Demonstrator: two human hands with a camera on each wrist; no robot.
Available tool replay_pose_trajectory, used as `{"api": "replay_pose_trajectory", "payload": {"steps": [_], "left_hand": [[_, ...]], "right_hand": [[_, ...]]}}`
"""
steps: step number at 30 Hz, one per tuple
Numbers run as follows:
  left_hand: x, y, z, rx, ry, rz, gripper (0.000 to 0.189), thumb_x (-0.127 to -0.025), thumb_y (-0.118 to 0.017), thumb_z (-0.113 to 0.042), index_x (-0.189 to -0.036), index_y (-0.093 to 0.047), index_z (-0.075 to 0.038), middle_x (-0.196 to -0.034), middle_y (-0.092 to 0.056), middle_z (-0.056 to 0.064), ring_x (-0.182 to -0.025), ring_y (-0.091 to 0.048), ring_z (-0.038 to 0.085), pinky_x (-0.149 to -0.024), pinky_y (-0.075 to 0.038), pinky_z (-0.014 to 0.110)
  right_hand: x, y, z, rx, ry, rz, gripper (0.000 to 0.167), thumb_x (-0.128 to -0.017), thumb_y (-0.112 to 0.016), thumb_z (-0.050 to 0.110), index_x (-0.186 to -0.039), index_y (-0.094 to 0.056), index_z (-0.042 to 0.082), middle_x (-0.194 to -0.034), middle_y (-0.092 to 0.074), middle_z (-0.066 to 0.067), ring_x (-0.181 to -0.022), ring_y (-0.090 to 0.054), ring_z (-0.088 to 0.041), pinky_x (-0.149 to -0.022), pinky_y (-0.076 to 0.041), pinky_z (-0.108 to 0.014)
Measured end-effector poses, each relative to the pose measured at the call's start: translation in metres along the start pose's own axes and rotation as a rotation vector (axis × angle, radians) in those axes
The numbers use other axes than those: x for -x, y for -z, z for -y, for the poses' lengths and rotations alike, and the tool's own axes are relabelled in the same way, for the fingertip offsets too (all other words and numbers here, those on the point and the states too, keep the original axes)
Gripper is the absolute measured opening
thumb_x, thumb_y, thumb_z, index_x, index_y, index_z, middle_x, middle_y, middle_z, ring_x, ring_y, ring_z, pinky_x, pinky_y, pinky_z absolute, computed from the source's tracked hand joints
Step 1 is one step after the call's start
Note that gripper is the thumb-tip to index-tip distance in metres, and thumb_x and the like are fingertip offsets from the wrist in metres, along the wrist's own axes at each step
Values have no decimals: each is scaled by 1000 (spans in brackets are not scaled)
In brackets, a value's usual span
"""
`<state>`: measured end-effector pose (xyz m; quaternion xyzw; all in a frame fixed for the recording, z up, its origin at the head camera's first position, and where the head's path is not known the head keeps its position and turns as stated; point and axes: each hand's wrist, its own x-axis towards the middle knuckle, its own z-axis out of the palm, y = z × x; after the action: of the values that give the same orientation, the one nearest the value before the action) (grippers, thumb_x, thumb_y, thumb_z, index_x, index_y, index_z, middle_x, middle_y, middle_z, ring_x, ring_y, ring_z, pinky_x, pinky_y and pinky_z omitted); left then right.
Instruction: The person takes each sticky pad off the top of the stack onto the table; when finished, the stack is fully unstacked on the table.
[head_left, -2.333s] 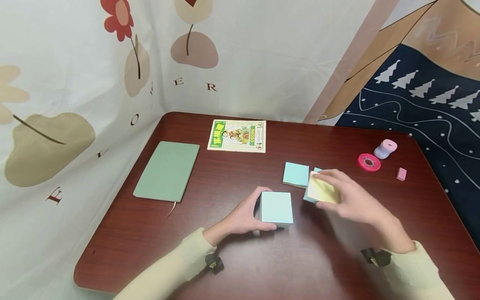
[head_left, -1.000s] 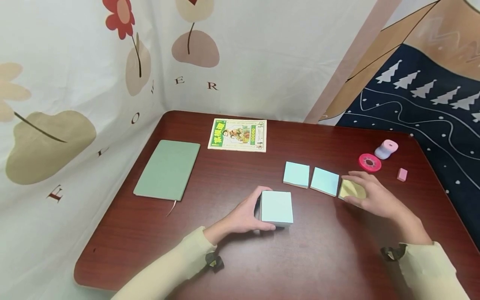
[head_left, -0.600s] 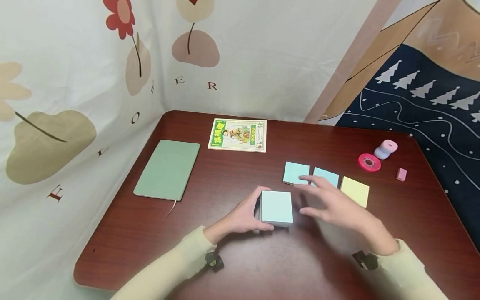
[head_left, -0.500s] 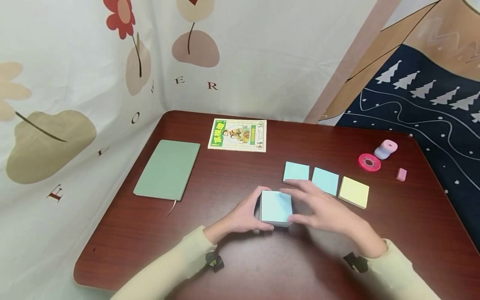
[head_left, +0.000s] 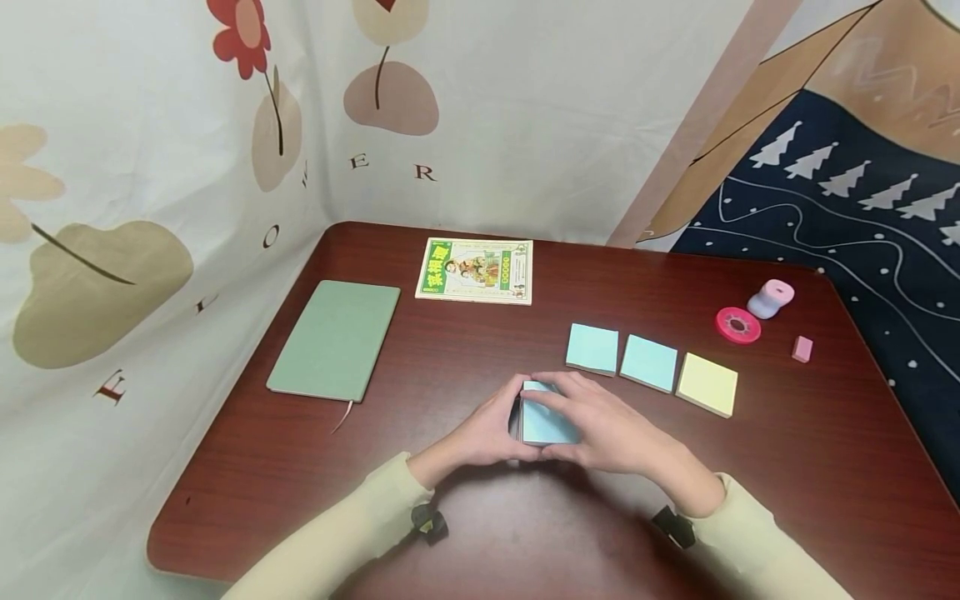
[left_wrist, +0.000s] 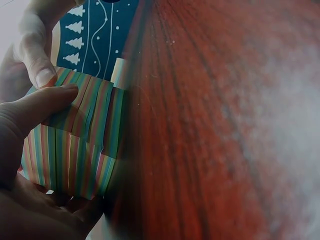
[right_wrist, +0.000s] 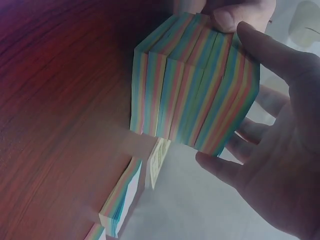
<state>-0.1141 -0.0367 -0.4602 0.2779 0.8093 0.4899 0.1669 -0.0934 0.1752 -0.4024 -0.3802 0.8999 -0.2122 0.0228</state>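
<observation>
A stack of sticky note pads (head_left: 546, 421) with a blue top stands on the table between my hands. Its sides are striped in several colours, as the wrist views show. My left hand (head_left: 487, 429) grips the stack from the left, thumb along the near side. From the right, my right hand (head_left: 611, 425) curls over the top of the stack, thumb on the near side and fingers at the far edge. In the right wrist view the right thumb (right_wrist: 280, 57) lies at the upper pads. Two blue pads, one left (head_left: 592, 347) and one middle (head_left: 649, 362), lie in a row beside a yellow pad (head_left: 707, 383).
A green notebook (head_left: 335, 340) lies at the left, and a printed booklet (head_left: 475, 271) near the back edge. At the right are a round pink item (head_left: 738, 325), a pink-and-white roll-shaped item (head_left: 771, 298) and a small pink block (head_left: 802, 348). Curtains (head_left: 525, 125) hang behind the table.
My right hand set the yellow pad down at the right end of the row and let go. It then moved left and took hold at the stack. My left hand stayed put.
</observation>
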Motion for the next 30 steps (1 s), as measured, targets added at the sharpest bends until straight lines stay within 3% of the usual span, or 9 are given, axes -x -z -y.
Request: {"api": "replay_pose_trajectory", "payload": {"steps": [9,15,21,30], "left_hand": [[0,0,1,-12,-7,-8,82,-69,-89,-24,-134,-40,-21,-119,-54,-5,-103,-54,12,-91,-45,31],[0,0,1,-26,-25,-19,86,-66,-91,-24,-135,-40,-20,-119,-54,-5,-102,-53,12,-90,-44,33],[-2,-1,1,-29,-17,-20,84,-65,-92,-22,-133,-42,-19,-119,-55,-5,-106,-52,12,-94,-41,35],[-1,-1,0,-34,-8,-20,84,-67,-91,-24,-134,-41,-19,-122,-54,-5,-109,-51,12,-98,-39,38]], "right_hand": [[3,4,1,58,-33,-21,73,-78,-81,45,-142,-52,26,-140,-47,1,-111,-51,-16,-78,-48,-37],[20,19,-9,61,-94,-88,71,-75,-82,47,-139,-56,26,-138,-50,2,-117,-52,-19,-84,-50,-41],[60,43,-38,34,-247,-141,76,-72,-87,35,-139,-54,24,-137,-49,-6,-115,-51,-26,-78,-52,-45],[139,68,-106,21,-489,-212,78,-66,-91,20,-134,-55,6,-129,-48,-19,-104,-44,-35,-65,-50,-45]]}}
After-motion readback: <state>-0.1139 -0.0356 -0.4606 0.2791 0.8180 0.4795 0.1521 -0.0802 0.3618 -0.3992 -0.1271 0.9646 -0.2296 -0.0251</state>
